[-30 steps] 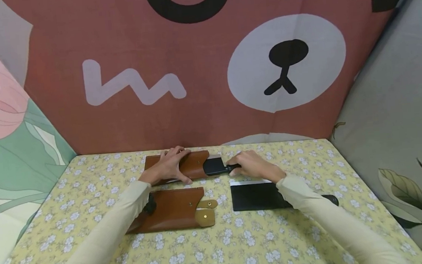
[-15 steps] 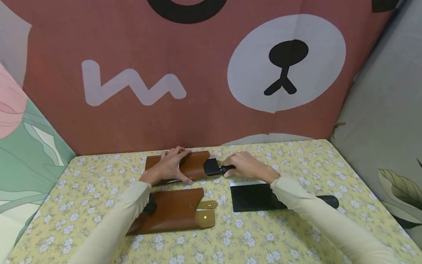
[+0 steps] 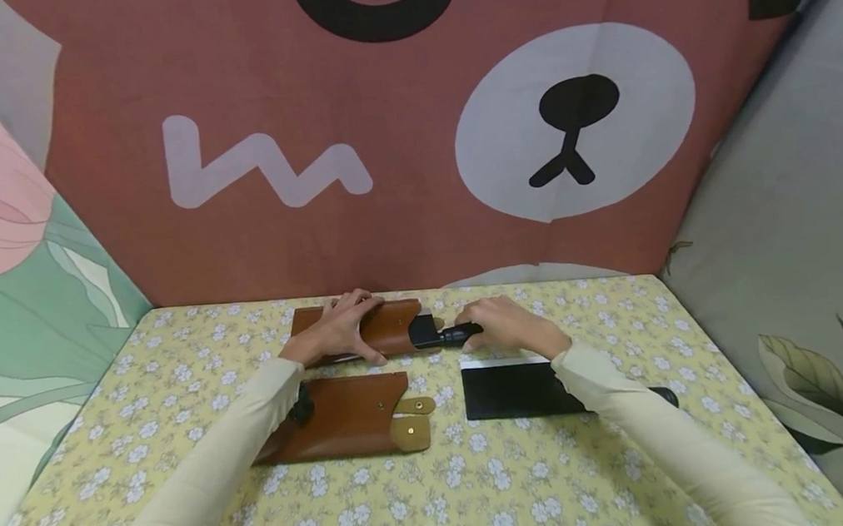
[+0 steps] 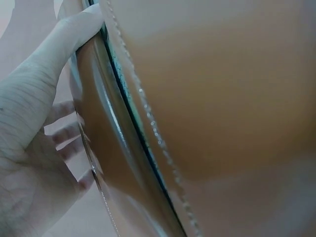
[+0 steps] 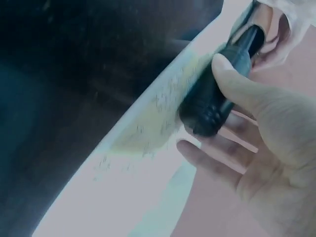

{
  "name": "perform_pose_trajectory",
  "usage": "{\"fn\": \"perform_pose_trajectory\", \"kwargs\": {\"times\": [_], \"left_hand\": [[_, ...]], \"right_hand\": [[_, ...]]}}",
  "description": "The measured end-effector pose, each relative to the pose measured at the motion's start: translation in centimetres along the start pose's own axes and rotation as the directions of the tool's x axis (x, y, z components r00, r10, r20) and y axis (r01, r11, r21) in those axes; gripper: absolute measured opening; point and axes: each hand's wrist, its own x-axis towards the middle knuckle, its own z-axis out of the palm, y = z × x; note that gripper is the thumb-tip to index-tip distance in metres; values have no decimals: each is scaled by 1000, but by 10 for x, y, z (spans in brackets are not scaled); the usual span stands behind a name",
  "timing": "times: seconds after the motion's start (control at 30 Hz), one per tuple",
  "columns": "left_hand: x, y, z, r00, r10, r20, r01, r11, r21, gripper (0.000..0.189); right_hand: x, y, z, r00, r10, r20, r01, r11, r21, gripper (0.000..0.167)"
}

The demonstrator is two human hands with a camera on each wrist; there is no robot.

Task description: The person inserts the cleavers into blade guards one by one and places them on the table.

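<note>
My left hand (image 3: 337, 330) lies across a brown leather knife sheath (image 3: 390, 328) at the back of the table. Its thumb (image 4: 81, 27) is at the near edge, and the fingers reach over the far side. A black cleaver (image 3: 423, 330) sits mostly inside that sheath, only a short piece of blade showing at the mouth. My right hand (image 3: 505, 325) holds the end of its black handle (image 3: 458, 335). In the right wrist view the thumb (image 5: 224, 64) presses on the handle, with the other fingers beneath it.
Nearer the front lies a second brown sheath (image 3: 348, 420) with two tan snap straps (image 3: 410, 433), partly under the left sleeve. A second black cleaver (image 3: 515, 391) lies to its right, crossed by the right forearm. The tablecloth (image 3: 479, 492) is yellow and flowered.
The cleaver has slid left, deeper into the sheath. After that my right hand has shifted right along the handle, baring more of it. My left hand has stayed in place.
</note>
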Motion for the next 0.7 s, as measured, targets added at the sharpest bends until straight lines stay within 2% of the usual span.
{"fn": "perform_pose_trajectory", "kwargs": {"times": [0.27,0.7], "left_hand": [[0,1,-4,1000,-22,15,22,1000,6,115],[3,-1,-2,1000,3,7,-3,1000,-8,114]], "right_hand": [[-2,8,-3,998,-67,4,66,995,75,38],[-3,13,1,994,-98,-53,102,992,71,37]]}}
